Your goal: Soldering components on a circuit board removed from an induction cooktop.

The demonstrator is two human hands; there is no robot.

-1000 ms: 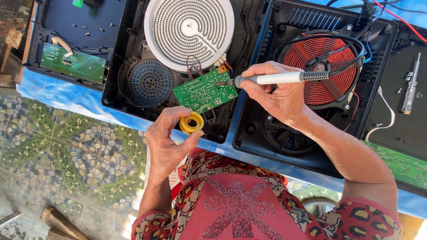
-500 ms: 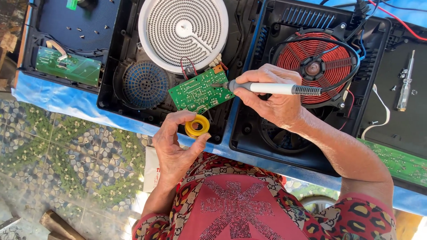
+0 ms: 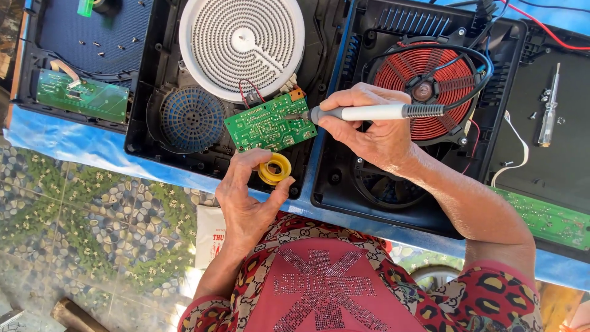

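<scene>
Across the blue-covered tabletop lie two opened black plastic cooker housings side by side. One black housing sits left of centre and carries a round white ribbed heating plate and a dark blue round fan grille. Its neighbour, the right-hand black housing, holds a round red copper induction coil.

Smaller still, a green rectangular circuit board rests tilted at the near edge of the white plate, between the two hands.

Above the right housing, the right hand has its grip closed around a grey pen-shaped soldering iron. Its long axis runs nearly level, left to right; the tip points left and meets the right edge of the green board, while the black cord end points right over the red coil.

Just below the board, the left hand pinches a small yellow round spool of solder between thumb and fingers, its open centre facing up.
</scene>
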